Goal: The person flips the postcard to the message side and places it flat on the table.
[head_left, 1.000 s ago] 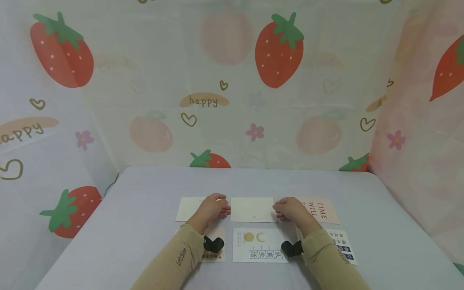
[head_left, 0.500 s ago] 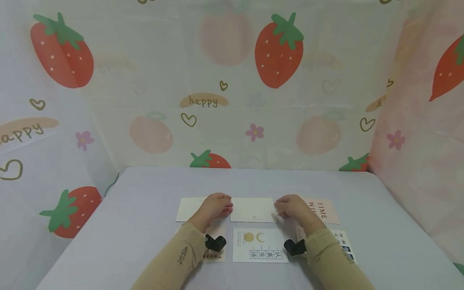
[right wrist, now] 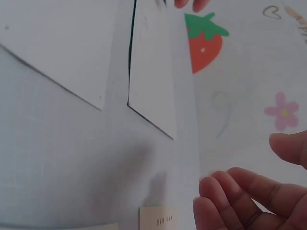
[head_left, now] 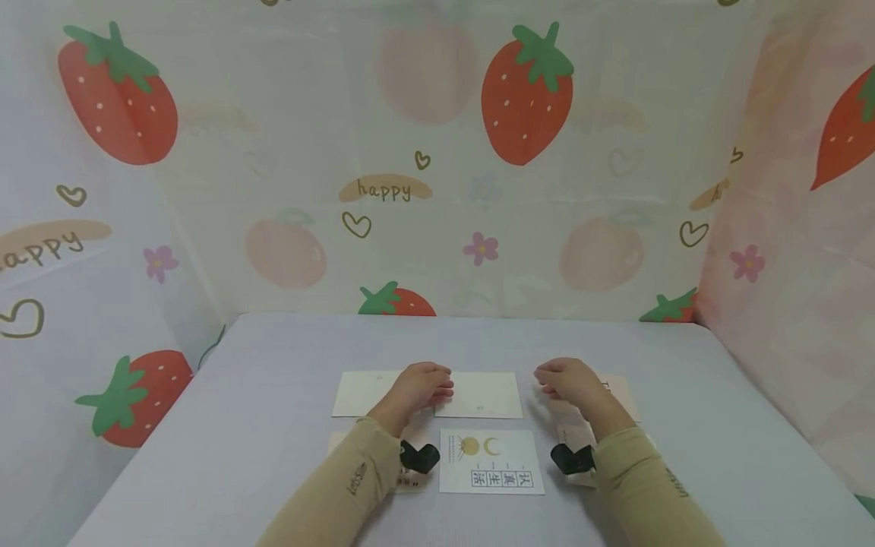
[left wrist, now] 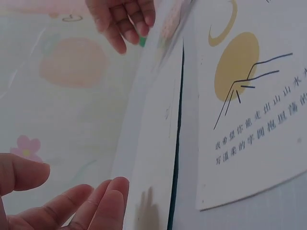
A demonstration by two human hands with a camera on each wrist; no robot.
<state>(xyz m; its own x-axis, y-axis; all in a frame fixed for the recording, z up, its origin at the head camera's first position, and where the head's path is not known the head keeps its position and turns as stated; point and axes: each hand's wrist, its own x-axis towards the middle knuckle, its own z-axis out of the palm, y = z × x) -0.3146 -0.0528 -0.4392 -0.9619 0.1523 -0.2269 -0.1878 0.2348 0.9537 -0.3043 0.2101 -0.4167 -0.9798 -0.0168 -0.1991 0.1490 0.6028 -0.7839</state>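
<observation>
My left hand (head_left: 418, 389) hovers over the left end of a blank cream card (head_left: 481, 396) in the middle of the back row. It holds nothing; in the left wrist view the fingers (left wrist: 108, 201) are loosely bent, with thumb apart. My right hand (head_left: 573, 384) is off that card's right edge, above a pink lettered card (head_left: 623, 393) it mostly covers. Its relaxed fingers (right wrist: 240, 191) hold nothing in the right wrist view. Directly in front of the blank card lies a white card (head_left: 491, 482) printed with a sun, a moon and boxed characters.
Another blank card (head_left: 357, 395) lies at the back left. Sleeves partly hide the front-left card (head_left: 410, 485) and the front-right card (head_left: 573, 437). Black wrist cameras (head_left: 420, 457) hang below the wrists. A strawberry-print curtain (head_left: 437, 152) stands behind the white table (head_left: 287, 342).
Both hands have shifted right. The right hand has come away from the middle blank card's right edge, and the left hand has moved over its left end. The cards look unmoved.
</observation>
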